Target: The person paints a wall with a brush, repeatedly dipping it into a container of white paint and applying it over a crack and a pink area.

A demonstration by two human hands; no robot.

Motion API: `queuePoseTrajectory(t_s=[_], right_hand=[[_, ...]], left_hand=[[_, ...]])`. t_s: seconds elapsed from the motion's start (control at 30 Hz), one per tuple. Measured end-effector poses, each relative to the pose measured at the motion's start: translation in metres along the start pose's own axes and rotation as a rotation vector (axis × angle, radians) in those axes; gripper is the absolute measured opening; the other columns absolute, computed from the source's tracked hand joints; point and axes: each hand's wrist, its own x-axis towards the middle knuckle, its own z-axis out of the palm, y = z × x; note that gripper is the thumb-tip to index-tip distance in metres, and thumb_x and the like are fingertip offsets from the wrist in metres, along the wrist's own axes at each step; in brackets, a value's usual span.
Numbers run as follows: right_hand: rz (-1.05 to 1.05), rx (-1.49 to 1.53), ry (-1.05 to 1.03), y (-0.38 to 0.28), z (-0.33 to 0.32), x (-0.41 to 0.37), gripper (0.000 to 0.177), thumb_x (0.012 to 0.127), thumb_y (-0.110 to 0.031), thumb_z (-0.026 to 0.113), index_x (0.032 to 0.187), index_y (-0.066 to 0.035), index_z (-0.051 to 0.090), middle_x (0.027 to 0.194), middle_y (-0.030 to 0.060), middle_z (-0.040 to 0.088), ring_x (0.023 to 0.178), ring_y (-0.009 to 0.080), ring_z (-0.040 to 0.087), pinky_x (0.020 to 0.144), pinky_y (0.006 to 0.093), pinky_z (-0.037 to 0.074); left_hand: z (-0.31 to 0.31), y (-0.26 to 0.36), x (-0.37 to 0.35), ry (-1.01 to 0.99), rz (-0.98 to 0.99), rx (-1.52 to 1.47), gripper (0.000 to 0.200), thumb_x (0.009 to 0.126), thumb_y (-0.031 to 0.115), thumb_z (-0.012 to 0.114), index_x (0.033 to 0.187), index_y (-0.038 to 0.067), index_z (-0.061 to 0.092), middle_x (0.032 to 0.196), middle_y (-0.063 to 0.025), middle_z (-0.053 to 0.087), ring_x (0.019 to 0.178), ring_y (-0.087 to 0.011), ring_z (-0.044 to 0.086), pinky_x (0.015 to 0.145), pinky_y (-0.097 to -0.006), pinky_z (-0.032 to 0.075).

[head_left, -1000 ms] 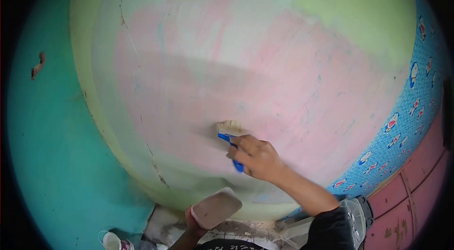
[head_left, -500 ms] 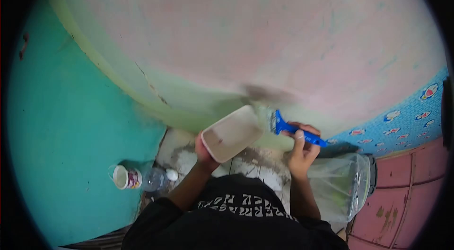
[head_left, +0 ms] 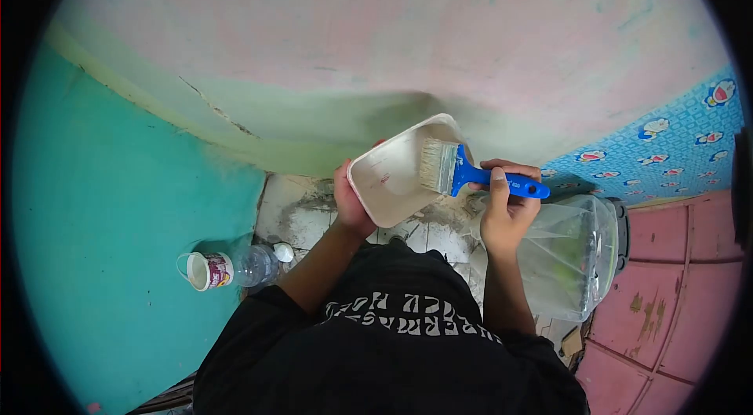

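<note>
A pale rectangular tub (head_left: 392,183) is tilted in front of the wall, and my left hand (head_left: 353,202) grips its left side. My right hand (head_left: 508,207) is closed round the blue handle of a wide paint brush (head_left: 492,177). The brush's light bristles lie over the right part of the tub's opening; whether they touch its inside I cannot tell. A small reddish mark shows on the tub's inner surface.
Ahead is a pink and pale green wall (head_left: 353,30) with a crack. A turquoise surface (head_left: 125,219), white bucket (head_left: 209,271) and clear bottle (head_left: 256,266) are at left. A plastic-covered container (head_left: 561,258) and pink panel (head_left: 655,282) stand at right, below blue patterned covering (head_left: 627,160).
The brush has moved left relative to the tub, from beside its right edge to over its opening. Both hands appear higher, and the view has shifted over the wall.
</note>
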Motion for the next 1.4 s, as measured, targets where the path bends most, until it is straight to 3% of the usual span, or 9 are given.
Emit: queuePoseTrajectory(t_s=[0.13,0.23,0.33,0.63,0.87,1.07,1.23,1.37,1.4], right_hand=[[-0.004,0.048,0.064,-0.012,-0.006,0.003,0.012,0.099,-0.001,0.058,0.106,0.002,0.048,0.101,0.0213,0.067,0.081,0.0204,0.07,0.067,0.0302,0.063],[-0.005,0.064,0.101,-0.021,-0.01,0.01,0.012,0.099,0.0,0.057,0.105,0.003,0.048,0.1,0.0209,0.067,0.08,0.0197,0.07,0.067,0.0294,0.063],[-0.003,0.051,0.098,-0.025,-0.01,0.012,0.011,0.1,-0.001,0.057,0.104,0.003,0.048,0.099,0.0211,0.067,0.08,0.0197,0.07,0.067,0.0295,0.063],[0.01,0.027,0.141,-0.021,-0.008,0.017,0.016,0.099,-0.002,0.063,0.094,0.002,0.048,0.095,0.0185,0.066,0.077,0.0185,0.07,0.064,0.0289,0.063],[0.015,0.031,0.135,-0.014,0.001,0.014,0.018,0.098,-0.004,0.066,0.09,0.001,0.05,0.089,0.0159,0.068,0.07,0.0153,0.069,0.06,0.0267,0.057],[-0.11,-0.268,-0.065,0.004,0.001,-0.003,0.021,0.098,-0.006,0.067,0.088,0.0,0.05,0.087,0.015,0.068,0.068,0.0148,0.066,0.064,0.0279,0.056],[-0.093,-0.089,0.181,-0.015,0.007,0.013,0.023,0.095,-0.004,0.071,0.08,-0.001,0.054,0.08,0.0102,0.07,0.064,0.0094,0.064,0.06,0.0245,0.05],[-0.117,-0.169,0.024,0.0,0.006,0.003,0.021,0.093,-0.004,0.073,0.083,0.001,0.055,0.081,0.011,0.071,0.065,0.0092,0.064,0.059,0.0242,0.05],[-0.231,-0.229,-0.026,0.001,0.008,-0.003,0.02,0.091,-0.002,0.074,0.084,0.001,0.055,0.081,0.0114,0.071,0.065,0.0089,0.062,0.06,0.0241,0.05]], left_hand=[[0.015,-0.011,0.007,-0.036,0.003,-0.08,0.072,0.103,0.055,0.025,0.146,0.003,0.049,0.139,-0.016,0.059,0.128,-0.0323,0.058,0.109,-0.0503,0.047],[0.029,-0.011,0.013,-0.036,-0.016,-0.067,0.071,0.102,0.054,0.025,0.146,0.003,0.048,0.139,-0.0154,0.059,0.128,-0.0322,0.058,0.109,-0.05,0.047],[0.028,-0.01,0.017,-0.065,-0.036,-0.035,0.071,0.102,0.053,0.021,0.156,0.009,0.037,0.156,-0.0153,0.044,0.142,-0.0342,0.046,0.117,-0.0516,0.037],[0.032,-0.011,0.012,-0.165,0.009,-0.112,0.072,0.102,0.054,0.019,0.158,0.01,0.032,0.159,-0.0166,0.041,0.145,-0.0352,0.042,0.12,-0.0522,0.034],[0.027,-0.016,0.008,-0.099,0.009,-0.066,0.074,0.102,0.055,0.022,0.158,0.008,0.032,0.158,-0.0163,0.042,0.144,-0.0345,0.042,0.12,-0.0504,0.034],[0.023,-0.021,0.007,-0.1,0.023,-0.044,0.075,0.102,0.056,0.024,0.158,0.007,0.031,0.158,-0.0163,0.041,0.145,-0.034,0.042,0.12,-0.0494,0.034],[0.022,-0.022,0.002,-0.149,0.016,-0.069,0.075,0.101,0.056,0.026,0.157,0.007,0.031,0.158,-0.017,0.041,0.145,-0.035,0.042,0.12,-0.0497,0.034],[0.02,-0.027,0.005,-0.165,0.039,0.04,0.075,0.101,0.056,0.026,0.157,0.006,0.031,0.158,-0.0172,0.041,0.144,-0.0358,0.042,0.119,-0.0508,0.035],[0.021,-0.027,0.005,-0.166,0.034,0.025,0.075,0.101,0.056,0.026,0.157,0.006,0.031,0.158,-0.0173,0.041,0.144,-0.0357,0.043,0.119,-0.0509,0.035]])
